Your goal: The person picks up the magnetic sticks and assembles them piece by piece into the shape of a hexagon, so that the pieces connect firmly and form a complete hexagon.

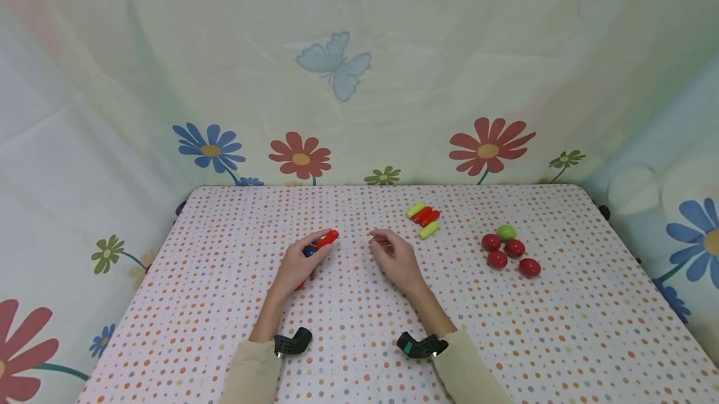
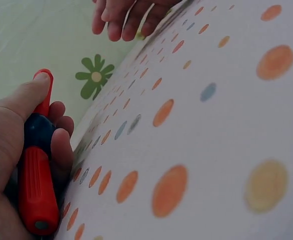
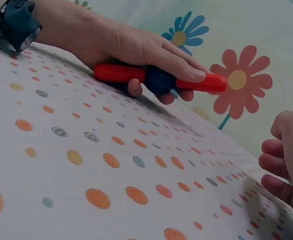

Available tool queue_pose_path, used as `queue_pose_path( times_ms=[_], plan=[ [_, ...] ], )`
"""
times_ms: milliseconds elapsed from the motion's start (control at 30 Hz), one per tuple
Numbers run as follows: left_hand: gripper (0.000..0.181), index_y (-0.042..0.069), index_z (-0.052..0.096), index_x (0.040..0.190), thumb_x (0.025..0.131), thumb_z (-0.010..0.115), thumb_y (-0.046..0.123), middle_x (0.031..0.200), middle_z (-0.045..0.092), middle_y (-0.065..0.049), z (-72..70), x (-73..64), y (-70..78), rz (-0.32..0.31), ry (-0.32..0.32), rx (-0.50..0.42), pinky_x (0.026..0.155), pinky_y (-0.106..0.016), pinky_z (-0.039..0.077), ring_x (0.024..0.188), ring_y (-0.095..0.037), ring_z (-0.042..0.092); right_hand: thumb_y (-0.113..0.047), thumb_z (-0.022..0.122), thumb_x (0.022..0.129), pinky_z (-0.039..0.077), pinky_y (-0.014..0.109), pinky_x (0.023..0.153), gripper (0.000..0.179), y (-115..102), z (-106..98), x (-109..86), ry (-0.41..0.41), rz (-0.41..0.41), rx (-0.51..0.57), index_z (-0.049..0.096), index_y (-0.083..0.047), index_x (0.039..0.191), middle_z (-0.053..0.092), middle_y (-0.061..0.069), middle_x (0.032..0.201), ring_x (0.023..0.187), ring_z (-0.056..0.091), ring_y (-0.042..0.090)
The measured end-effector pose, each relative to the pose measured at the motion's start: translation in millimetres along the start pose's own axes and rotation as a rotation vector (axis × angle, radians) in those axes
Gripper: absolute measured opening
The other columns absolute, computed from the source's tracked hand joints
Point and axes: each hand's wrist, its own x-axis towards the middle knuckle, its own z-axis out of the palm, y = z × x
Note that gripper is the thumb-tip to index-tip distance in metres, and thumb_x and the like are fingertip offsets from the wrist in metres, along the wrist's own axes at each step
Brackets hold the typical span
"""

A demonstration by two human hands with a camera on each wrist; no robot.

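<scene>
My left hand (image 1: 299,265) grips two red ridged sticks in line with a dark blue ball (image 2: 39,131) between them. The thumb lies along the upper red stick (image 1: 327,240), and fingers curl round the ball from the other side. Below the ball, the lower red stick (image 2: 38,192) runs along the palm and shows a small grey disc at its end. Across from it, my right hand (image 1: 397,260) hovers low over the table with its fingers loosely bent and nothing between them. In the right wrist view, only part of this hand (image 3: 290,160) shows.
Beyond my right hand, short red sticks (image 1: 430,218) and yellow-green sticks (image 1: 429,230) lie side by side. Further right sit several red balls (image 1: 497,259) and a green ball (image 1: 506,232). A dotted cloth (image 1: 348,341) covers the table, with a flowered curtain behind it.
</scene>
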Motion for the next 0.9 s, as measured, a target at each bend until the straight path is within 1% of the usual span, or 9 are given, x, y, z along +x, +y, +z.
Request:
queue_pose_path(
  times_ms=[33,100,267,400,533,600,700,833,900],
  plan=[
    [0.043,0.039,0.058,0.13,0.089,0.067,0.045,0.072,0.057,-0.025,0.6,2.1,-4.8,0.001,0.004,-0.003,0.044,-0.03,0.043,0.044,-0.024,0.05,-0.013,0.059,0.096,0.054,0.024,0.079,0.025,1.2,-1.9,0.5,0.017,-0.013,-0.017,0.063,-0.005,0.119,0.069,0.009,0.103,0.092,0.065,0.019],
    [0.041,0.041,0.059,0.128,0.088,0.067,0.046,0.074,0.059,-0.02,0.9,2.2,-5.3,0.005,0.005,-0.005,0.045,-0.029,0.045,0.045,-0.019,0.051,-0.011,0.058,0.095,0.054,0.025,0.079,0.026,3.7,-6.6,2.0,0.054,-0.029,-0.043,0.062,-0.003,0.119,0.069,0.01,0.102,0.093,0.065,0.019],
    [0.038,0.041,0.061,0.126,0.089,0.067,0.044,0.082,0.066,-0.011,0.7,3.6,-5.7,0.023,-0.014,0.016,0.049,-0.029,0.048,0.049,-0.017,0.057,-0.009,0.059,0.095,0.052,0.02,0.077,0.026,13.6,-23.6,7.4,0.118,-0.042,-0.086,0.062,-0.002,0.12,0.069,0.01,0.102,0.092,0.065,0.019],
    [0.038,0.037,0.062,0.127,0.09,0.068,0.039,0.077,0.065,-0.012,-0.5,2.2,-4.8,0.015,-0.033,0.017,0.05,-0.029,0.048,0.05,-0.017,0.058,-0.005,0.059,0.093,0.05,0.018,0.077,0.027,20.1,-40.7,7.3,0.185,-0.092,-0.135,0.061,0.0,0.12,0.068,0.012,0.102,0.093,0.064,0.021],
    [0.04,0.033,0.062,0.128,0.09,0.068,0.037,0.078,0.065,-0.014,-1.8,-0.6,-4.1,-0.002,-0.042,0.017,0.05,-0.028,0.047,0.051,-0.017,0.059,-0.002,0.058,0.093,0.048,0.017,0.079,0.027,27.0,-58.0,4.2,0.274,-0.155,-0.21,0.06,0.003,0.119,0.067,0.014,0.103,0.095,0.063,0.024],
    [0.04,0.032,0.062,0.129,0.09,0.068,0.038,0.08,0.066,-0.017,-2.1,-1.2,-4.0,-0.001,-0.042,0.023,0.05,-0.028,0.047,0.052,-0.017,0.059,-0.002,0.057,0.093,0.047,0.016,0.079,0.027,30.3,-65.7,3.1,0.314,-0.154,-0.233,0.06,0.002,0.119,0.066,0.014,0.104,0.096,0.062,0.024],
    [0.041,0.029,0.062,0.129,0.09,0.068,0.038,0.08,0.065,-0.021,-2.1,-0.9,-5.0,0.003,-0.045,0.029,0.05,-0.028,0.047,0.053,-0.018,0.059,-0.004,0.056,0.093,0.046,0.015,0.079,0.028,34.2,-74.6,1.9,0.353,-0.119,-0.26,0.059,0.0,0.12,0.066,0.014,0.105,0.096,0.061,0.023],
    [0.04,0.03,0.062,0.129,0.09,0.068,0.037,0.081,0.066,-0.022,-2.1,0.1,-5.6,0.006,-0.049,0.033,0.051,-0.028,0.048,0.053,-0.018,0.059,-0.005,0.055,0.094,0.048,0.023,0.08,0.028,35.8,-80.6,1.4,0.38,-0.11,-0.285,0.06,-0.002,0.121,0.066,0.014,0.106,0.096,0.061,0.025],
    [0.04,0.031,0.062,0.129,0.09,0.068,0.036,0.091,0.068,-0.019,-1.9,0.6,-5.3,0.009,-0.049,0.037,0.052,-0.027,0.049,0.052,-0.016,0.059,-0.005,0.055,0.094,0.049,0.027,0.081,0.027,34.7,-81.8,1.1,0.395,-0.129,-0.305,0.06,-0.002,0.12,0.066,0.014,0.105,0.097,0.062,0.025]
  ],
)
